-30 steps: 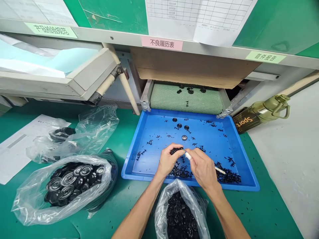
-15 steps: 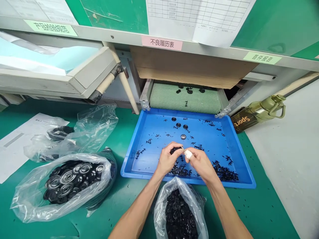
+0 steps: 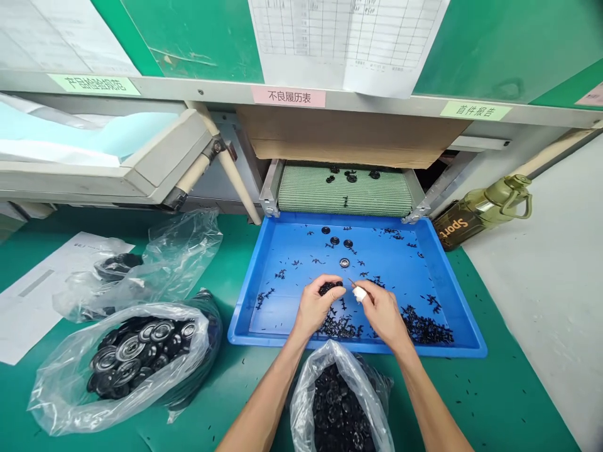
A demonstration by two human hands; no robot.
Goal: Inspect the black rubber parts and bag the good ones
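Over the blue tray (image 3: 282, 251), my left hand (image 3: 315, 306) is closed around a small black part (image 3: 328, 287), mostly covered by my fingers. My right hand (image 3: 380, 309) pinches a thin pointed tool (image 3: 352, 282) whose tip points toward the left hand, a short gap away. White wrapping (image 3: 360, 294) covers a fingertip of the right hand. Beyond the hands, several black discs lie in the tray, the nearest disc (image 3: 345, 263) with a pale ring. Small black scraps (image 3: 426, 323) are scattered and heaped on the tray floor.
A plastic bag of small black parts (image 3: 339, 408) stands between my forearms. At left is a bag of black discs (image 3: 129, 348). A green conveyor (image 3: 343, 191) with black parts ends above the tray's far side. A bottle (image 3: 480, 213) lies at right.
My right hand has moved slightly away from the left, so a gap and the thin tool now show. The left hand still holds the black part. The camera view has shifted a little.
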